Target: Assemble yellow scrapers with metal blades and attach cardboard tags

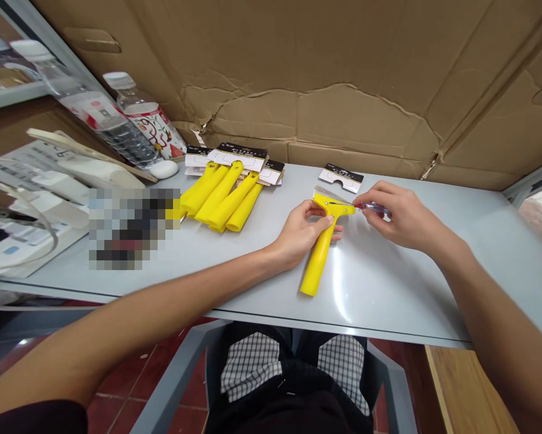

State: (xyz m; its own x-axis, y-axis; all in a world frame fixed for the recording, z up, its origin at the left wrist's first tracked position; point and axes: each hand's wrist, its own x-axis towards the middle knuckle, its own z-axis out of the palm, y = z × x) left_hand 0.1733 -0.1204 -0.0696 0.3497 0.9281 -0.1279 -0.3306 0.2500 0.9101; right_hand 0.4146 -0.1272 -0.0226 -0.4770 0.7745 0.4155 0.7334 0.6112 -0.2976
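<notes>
My left hand (295,235) is closed around the neck of a yellow scraper (318,262), whose handle points toward the table's front edge. A clear strip shows along the far edge of its head. In my right hand (404,214) is a small screwdriver (377,209) with a clear and red handle. Its thin shaft lies across the scraper's head, near the screws; whether the tip sits in one is too small to tell. Just beyond the head lies a black and white card (340,178) with a notch.
Left of my hands, several yellow scrapers (228,199) lie piled with header cards (239,155). Plastic bottles (151,117), a white round object (164,169) and white boxes with cables (35,235) crowd the left side. Cardboard (343,60) stands behind the grey table (252,283).
</notes>
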